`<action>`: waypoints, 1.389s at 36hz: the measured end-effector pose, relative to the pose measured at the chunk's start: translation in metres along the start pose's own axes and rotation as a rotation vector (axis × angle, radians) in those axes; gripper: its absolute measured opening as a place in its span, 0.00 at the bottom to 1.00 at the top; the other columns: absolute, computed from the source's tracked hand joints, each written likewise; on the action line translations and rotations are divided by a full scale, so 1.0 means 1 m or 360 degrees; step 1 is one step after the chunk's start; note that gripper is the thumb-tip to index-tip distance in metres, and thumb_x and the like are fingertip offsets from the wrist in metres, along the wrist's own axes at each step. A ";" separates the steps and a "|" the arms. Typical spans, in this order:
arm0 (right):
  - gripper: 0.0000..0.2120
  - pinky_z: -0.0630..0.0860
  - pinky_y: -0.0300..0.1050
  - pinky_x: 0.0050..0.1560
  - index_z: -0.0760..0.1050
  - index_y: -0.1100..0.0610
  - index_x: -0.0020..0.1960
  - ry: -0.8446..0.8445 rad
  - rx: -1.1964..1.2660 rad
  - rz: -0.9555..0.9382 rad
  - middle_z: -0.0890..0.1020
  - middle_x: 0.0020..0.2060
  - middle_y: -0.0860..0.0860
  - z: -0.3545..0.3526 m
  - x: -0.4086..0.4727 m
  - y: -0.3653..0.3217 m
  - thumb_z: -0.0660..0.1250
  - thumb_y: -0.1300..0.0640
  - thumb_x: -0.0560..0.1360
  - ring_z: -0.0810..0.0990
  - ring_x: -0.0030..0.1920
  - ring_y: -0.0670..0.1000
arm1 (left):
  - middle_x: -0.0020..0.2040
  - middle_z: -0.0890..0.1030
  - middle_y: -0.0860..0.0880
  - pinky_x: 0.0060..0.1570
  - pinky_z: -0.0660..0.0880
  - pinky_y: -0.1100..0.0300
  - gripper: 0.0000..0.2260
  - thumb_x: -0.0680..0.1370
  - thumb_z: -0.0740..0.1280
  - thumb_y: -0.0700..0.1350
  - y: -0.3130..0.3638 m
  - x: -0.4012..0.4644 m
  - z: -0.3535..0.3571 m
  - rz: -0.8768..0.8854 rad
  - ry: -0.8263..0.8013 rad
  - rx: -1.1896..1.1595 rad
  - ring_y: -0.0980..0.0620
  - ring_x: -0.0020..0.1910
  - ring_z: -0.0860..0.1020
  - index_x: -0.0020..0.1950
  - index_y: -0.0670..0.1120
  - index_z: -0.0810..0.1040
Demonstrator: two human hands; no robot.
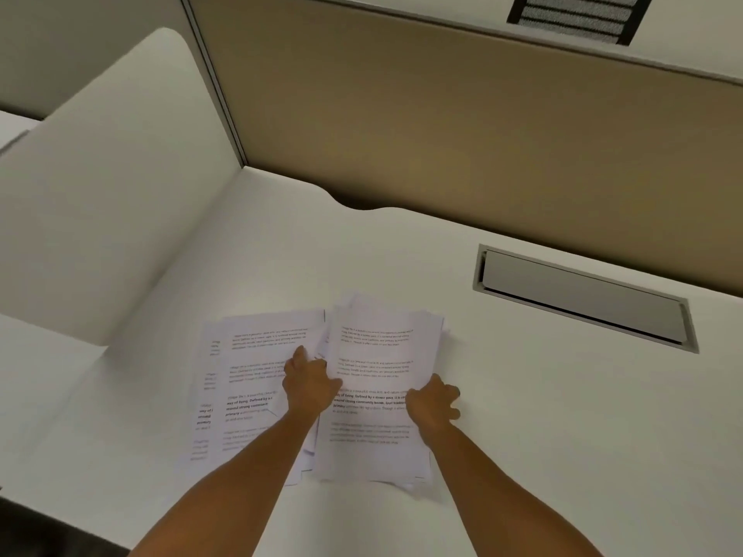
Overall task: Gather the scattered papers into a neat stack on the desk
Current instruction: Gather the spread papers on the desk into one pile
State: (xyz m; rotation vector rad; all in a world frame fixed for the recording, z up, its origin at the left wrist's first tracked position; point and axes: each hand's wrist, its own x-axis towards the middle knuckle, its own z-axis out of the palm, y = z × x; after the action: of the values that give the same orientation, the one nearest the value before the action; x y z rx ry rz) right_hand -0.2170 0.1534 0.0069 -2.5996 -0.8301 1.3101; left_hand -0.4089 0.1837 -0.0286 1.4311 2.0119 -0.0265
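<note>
Several printed white sheets lie on the white desk (542,416) in two loose piles. The left pile (249,379) is fanned out, with edges sticking out on its left side. The right pile (374,347) overlaps it and sits slightly raised at its top. My left hand (309,385) grips the left edge of the right pile, between the two piles. My right hand (432,404) holds the same pile at its right edge, fingers curled around it.
A grey cable hatch (583,299) is set into the desk at the right rear. A white divider panel (104,195) stands along the left side and a tan partition wall (442,126) runs behind. The desk's front left edge drops off near the dark floor (36,528).
</note>
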 end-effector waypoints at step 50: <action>0.15 0.81 0.37 0.32 0.75 0.48 0.48 -0.0645 0.0897 -0.0683 0.84 0.45 0.45 -0.049 -0.076 0.066 0.76 0.64 0.72 0.86 0.44 0.47 | 0.59 0.83 0.44 0.59 0.79 0.45 0.21 0.73 0.75 0.37 -0.038 -0.154 -0.048 0.0306 0.0060 -0.1405 0.45 0.57 0.82 0.65 0.42 0.77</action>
State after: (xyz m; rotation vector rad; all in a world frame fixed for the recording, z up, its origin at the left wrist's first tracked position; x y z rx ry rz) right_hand -0.1878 0.0648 0.0688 -1.6498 -0.8477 1.6494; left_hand -0.4365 0.0577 0.0757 1.0156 1.5639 0.8633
